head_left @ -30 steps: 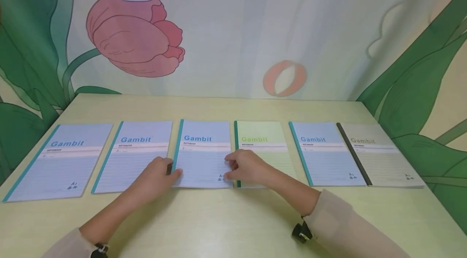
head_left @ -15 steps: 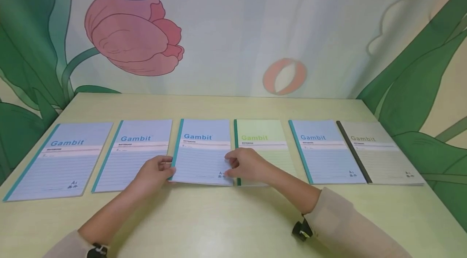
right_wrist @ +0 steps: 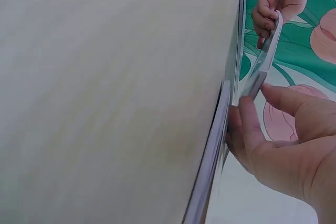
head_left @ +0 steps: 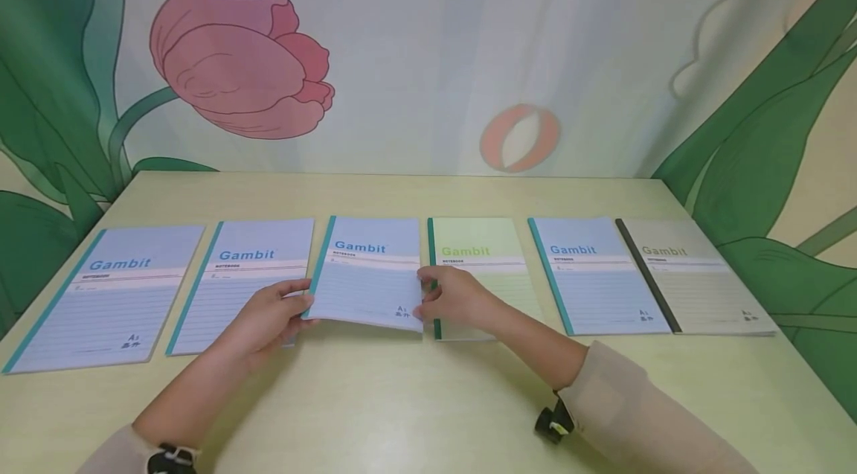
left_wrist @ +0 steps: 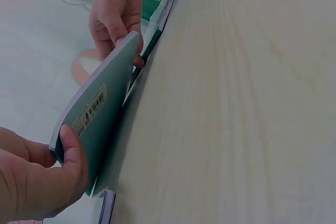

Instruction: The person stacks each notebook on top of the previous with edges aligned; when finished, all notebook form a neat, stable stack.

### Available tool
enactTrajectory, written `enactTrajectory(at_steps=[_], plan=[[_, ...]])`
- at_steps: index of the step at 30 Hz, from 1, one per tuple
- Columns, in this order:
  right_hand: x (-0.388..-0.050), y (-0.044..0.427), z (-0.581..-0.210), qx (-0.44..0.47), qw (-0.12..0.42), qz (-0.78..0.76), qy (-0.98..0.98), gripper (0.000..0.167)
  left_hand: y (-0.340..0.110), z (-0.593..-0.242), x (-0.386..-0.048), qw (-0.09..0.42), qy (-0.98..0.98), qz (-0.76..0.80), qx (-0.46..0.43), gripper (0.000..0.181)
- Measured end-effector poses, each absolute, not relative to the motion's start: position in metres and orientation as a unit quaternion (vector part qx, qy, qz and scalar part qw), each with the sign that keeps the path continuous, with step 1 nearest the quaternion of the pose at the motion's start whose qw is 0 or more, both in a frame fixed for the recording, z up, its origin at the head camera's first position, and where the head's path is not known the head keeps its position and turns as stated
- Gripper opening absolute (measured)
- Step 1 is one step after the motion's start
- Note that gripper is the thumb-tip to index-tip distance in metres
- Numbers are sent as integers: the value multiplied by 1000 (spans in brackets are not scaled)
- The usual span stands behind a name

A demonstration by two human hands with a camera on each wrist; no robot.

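A blue Gambit notebook (head_left: pixel 364 288) with a teal spine, third from the left in the row, has its near edge raised off the table. My left hand (head_left: pixel 271 318) pinches its lower left corner. At its right edge, near the lower corner, my right hand (head_left: pixel 462 299) holds it between thumb and fingers. In the left wrist view the underside of the notebook (left_wrist: pixel 102 111) shows a barcode label, with a thumb pressed on the cover. The right wrist view has my right hand (right_wrist: pixel 289 140) at the notebook's corner, beside the edge of a neighbouring notebook.
Two blue notebooks (head_left: pixel 110 299) lie flat on the left. To the right lie a green notebook (head_left: pixel 482 236), partly behind my right hand, another blue notebook (head_left: pixel 596 273) and a grey one (head_left: pixel 696 280) with a black spine. A printed curtain (head_left: pixel 415 50) hangs behind the table (head_left: pixel 375 407).
The near edge of the third notebook has risen from the table and tilts up. My left hand has closed on its lower left corner, and both hands have lifted slightly.
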State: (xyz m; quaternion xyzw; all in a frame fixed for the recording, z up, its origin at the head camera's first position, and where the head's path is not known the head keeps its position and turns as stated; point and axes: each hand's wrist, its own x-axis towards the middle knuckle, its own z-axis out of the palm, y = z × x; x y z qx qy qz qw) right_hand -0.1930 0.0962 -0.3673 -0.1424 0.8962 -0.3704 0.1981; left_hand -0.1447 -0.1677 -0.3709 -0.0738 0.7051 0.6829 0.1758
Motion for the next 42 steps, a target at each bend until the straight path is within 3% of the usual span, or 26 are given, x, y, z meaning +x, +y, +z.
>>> enactTrajectory(at_steps=[7,12,17,28,42], plan=[[-194,99,-371,-82,246,-465,846,64,-170,-372,-145,171,676,713,-70,47],[-195,100,-373,-26,288,-599,747,53,-173,-374,-144,174,667,722,-60,47],[-196,101,-373,20,291,-666,687,37,-175,-373,-142,179,669,719,-59,47],[-193,99,-373,10,299,-657,692,33,-177,-374,-139,194,704,681,-53,50],[-195,101,-376,-46,262,-629,730,29,-175,-371,-137,176,724,664,-58,51]])
